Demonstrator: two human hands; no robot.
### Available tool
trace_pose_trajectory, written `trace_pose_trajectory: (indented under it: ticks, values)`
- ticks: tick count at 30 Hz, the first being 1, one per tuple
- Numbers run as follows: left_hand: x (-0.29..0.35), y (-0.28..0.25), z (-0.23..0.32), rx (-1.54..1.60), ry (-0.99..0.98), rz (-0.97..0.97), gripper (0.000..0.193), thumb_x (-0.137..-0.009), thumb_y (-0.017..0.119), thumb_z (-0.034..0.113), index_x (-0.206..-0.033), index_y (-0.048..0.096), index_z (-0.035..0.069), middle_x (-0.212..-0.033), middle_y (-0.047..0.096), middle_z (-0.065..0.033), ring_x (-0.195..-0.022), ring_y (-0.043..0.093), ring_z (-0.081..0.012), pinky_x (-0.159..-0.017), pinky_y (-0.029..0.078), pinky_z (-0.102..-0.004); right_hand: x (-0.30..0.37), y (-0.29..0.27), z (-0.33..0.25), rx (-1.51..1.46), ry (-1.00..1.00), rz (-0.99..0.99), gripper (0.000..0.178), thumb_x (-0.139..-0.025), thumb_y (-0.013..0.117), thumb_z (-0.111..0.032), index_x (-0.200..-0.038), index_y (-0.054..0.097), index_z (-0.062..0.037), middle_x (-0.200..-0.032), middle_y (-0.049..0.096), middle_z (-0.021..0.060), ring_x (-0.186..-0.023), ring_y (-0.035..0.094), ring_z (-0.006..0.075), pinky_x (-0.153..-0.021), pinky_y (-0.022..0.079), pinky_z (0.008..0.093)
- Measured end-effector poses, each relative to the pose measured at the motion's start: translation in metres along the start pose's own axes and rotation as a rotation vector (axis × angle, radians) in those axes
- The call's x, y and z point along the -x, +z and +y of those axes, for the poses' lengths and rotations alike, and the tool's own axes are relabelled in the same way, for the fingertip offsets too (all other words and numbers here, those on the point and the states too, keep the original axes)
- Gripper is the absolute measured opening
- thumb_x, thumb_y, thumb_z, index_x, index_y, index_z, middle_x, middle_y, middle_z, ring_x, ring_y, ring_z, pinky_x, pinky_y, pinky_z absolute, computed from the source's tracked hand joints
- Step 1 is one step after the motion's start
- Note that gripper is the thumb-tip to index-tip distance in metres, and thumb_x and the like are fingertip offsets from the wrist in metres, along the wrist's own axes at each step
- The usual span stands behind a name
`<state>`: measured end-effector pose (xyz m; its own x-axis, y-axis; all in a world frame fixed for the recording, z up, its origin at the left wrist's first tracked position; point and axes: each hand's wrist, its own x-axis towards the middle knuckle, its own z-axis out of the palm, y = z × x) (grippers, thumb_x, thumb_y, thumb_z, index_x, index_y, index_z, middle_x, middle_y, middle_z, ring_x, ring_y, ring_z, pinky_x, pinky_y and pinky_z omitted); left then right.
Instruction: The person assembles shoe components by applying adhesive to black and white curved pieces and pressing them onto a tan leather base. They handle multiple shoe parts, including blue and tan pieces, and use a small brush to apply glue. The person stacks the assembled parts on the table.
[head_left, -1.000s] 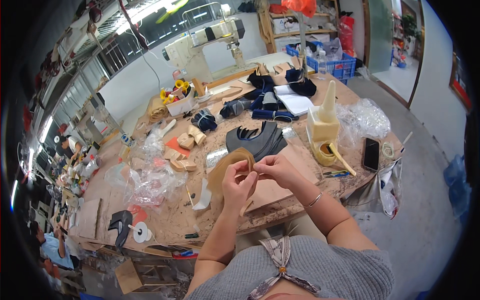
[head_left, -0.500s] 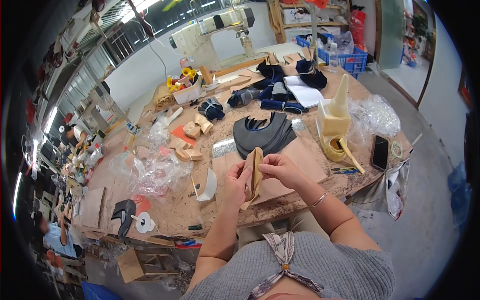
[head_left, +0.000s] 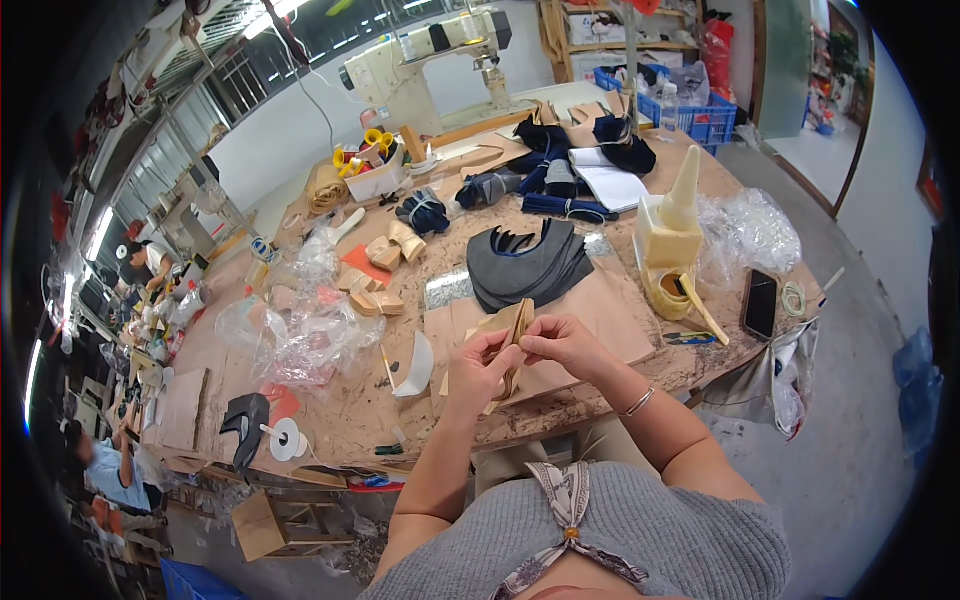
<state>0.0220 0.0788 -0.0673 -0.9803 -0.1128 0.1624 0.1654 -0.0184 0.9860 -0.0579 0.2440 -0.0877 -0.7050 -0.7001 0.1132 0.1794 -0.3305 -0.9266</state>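
Between my hands, just above the near edge of the workbench, is a tan, leather-like folded piece (head_left: 522, 318) with a darker edge. My left hand (head_left: 476, 372) pinches it along its left side with thumb and fingers. From the right, my right hand (head_left: 566, 346) pinches the same piece, its fingertips close to those of the left. Its lower part is partly covered by my fingers. Just beyond lies a fanned stack of dark grey curved shoe-upper pieces (head_left: 525, 275). Flat tan sheets (head_left: 615, 325) spread beneath and to the right of my hands.
A glue pot (head_left: 668, 295) with a brush and a phone (head_left: 760, 304) are at the right. Left are crumpled clear plastic (head_left: 315, 340), wooden blocks (head_left: 376, 302), a white curved piece (head_left: 415, 366) and a thread spool (head_left: 288, 440). A sewing machine (head_left: 430, 70) stands behind.
The tan piece has turned more edge-on, and its two layers look closer together. My right fingertips have shifted slightly down along it, nearer to my left thumb.
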Motion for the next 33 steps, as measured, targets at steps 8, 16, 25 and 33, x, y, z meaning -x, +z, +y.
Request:
trace_pose_trajectory:
  ticks: [8, 16, 25, 33]
  values:
    - [0.000, -0.009, -0.016, -0.109, -0.007, 0.029, 0.023, -0.087, 0.064, 0.004, -0.110, 0.065, -0.004, -0.095, 0.067, -0.0046, -0.085, 0.062, -0.0090, -0.075, 0.050, -0.0216, 0.001, -0.004, 0.012, 0.019, 0.021, -0.005, 0.015, -0.090, 0.067, -0.018, -0.089, 0.064, -0.0024, -0.086, 0.066, 0.0032, -0.078, 0.063, 0.0097, -0.073, 0.054, 0.0247]
    - [-0.005, -0.009, -0.025, -0.050, -0.065, 0.006, 0.023, -0.088, 0.065, 0.006, -0.109, 0.066, -0.002, -0.093, 0.065, -0.0041, -0.083, 0.061, -0.0098, -0.076, 0.049, -0.0229, 0.003, -0.001, 0.013, 0.089, 0.001, 0.037, 0.015, -0.091, 0.065, -0.016, -0.086, 0.060, -0.0022, -0.080, 0.063, 0.0017, -0.073, 0.060, 0.0082, -0.067, 0.052, 0.0233]
    - [-0.027, -0.024, -0.009, -0.003, -0.078, -0.071, 0.022, -0.088, 0.065, 0.009, -0.107, 0.061, 0.000, -0.091, 0.064, -0.0029, -0.085, 0.060, -0.0086, -0.076, 0.048, -0.0224, -0.004, -0.002, -0.012, 0.431, -0.135, 0.072, 0.015, -0.088, 0.064, -0.013, -0.083, 0.060, -0.0002, -0.074, 0.061, 0.0013, -0.067, 0.057, 0.0075, -0.061, 0.046, 0.0225]
    - [-0.103, -0.167, 0.060, 0.087, -0.054, 0.174, 0.019, -0.091, 0.062, 0.014, -0.106, 0.061, 0.002, -0.093, 0.065, -0.0037, -0.080, 0.062, -0.0101, -0.071, 0.051, -0.0271, 0.001, -0.065, -0.122, 0.988, -0.361, 0.279, 0.005, -0.079, 0.058, 0.002, -0.083, 0.057, -0.0024, -0.072, 0.048, -0.0046, -0.065, 0.045, 0.0027, -0.055, 0.038, 0.0200]
